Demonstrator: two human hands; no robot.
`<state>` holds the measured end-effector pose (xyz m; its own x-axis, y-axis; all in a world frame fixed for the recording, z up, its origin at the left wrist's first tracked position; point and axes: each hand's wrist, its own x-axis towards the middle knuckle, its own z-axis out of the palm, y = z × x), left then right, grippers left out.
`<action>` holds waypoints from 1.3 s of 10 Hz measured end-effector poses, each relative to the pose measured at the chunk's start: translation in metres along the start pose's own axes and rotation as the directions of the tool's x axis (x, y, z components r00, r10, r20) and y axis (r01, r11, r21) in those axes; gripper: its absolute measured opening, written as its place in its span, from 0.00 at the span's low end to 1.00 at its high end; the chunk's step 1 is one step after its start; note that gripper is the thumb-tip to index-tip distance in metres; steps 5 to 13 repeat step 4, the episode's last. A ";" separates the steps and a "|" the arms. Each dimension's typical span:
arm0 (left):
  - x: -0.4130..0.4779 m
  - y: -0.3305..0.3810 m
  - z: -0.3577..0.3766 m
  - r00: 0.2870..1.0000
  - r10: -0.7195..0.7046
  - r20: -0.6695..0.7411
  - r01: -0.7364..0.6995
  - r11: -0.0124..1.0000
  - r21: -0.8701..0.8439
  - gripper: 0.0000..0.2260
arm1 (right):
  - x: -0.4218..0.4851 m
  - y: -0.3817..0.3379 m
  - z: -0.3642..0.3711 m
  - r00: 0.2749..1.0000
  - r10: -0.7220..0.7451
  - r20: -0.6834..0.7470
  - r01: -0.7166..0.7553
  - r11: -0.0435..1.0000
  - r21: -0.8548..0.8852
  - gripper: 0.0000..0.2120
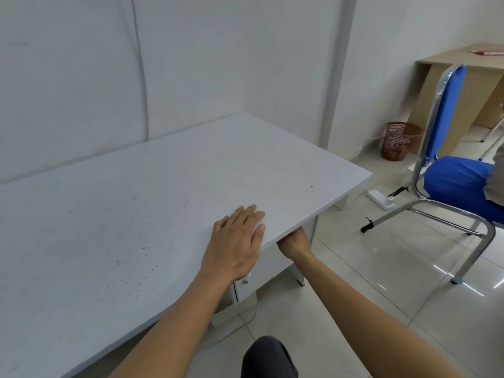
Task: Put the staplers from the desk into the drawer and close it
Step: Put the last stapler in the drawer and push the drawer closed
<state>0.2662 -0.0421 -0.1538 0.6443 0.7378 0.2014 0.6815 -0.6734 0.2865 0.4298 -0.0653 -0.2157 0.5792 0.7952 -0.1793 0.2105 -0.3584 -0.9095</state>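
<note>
My left hand (236,242) lies flat, palm down and fingers apart, on the white desk (122,214) near its front right edge. It holds nothing. My right hand (294,241) reaches under the desktop edge against the white drawer front (270,264). Its fingers are hidden beneath the desktop, so I cannot tell whether they grip anything. The drawer front sits pushed in under the desk. No stapler shows on the desktop or anywhere else in view.
A blue chair (452,175) with a metal frame stands to the right, a person seated on it at the frame edge. A red mesh bin (399,140) sits by the wall. A white power strip (380,199) lies on the tiled floor. A wooden desk (463,77) stands far right.
</note>
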 end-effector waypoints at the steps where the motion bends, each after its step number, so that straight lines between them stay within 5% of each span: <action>1: 0.000 0.000 0.000 1.000 0.002 -0.011 -0.002 1.000 0.012 0.22 | 0.012 0.006 -0.006 0.998 0.052 0.037 -0.053 0.998 0.035 0.28; 4: 0.000 0.000 -0.007 0.996 -0.089 0.016 0.090 0.991 -0.102 0.23 | -0.033 -0.004 -0.049 0.895 0.191 0.403 -0.143 0.979 -0.145 0.32; 13: 0.000 0.000 -0.007 0.996 -0.089 0.016 0.090 0.991 -0.102 0.23 | -0.033 -0.004 -0.049 0.895 0.191 0.403 -0.143 0.979 -0.145 0.32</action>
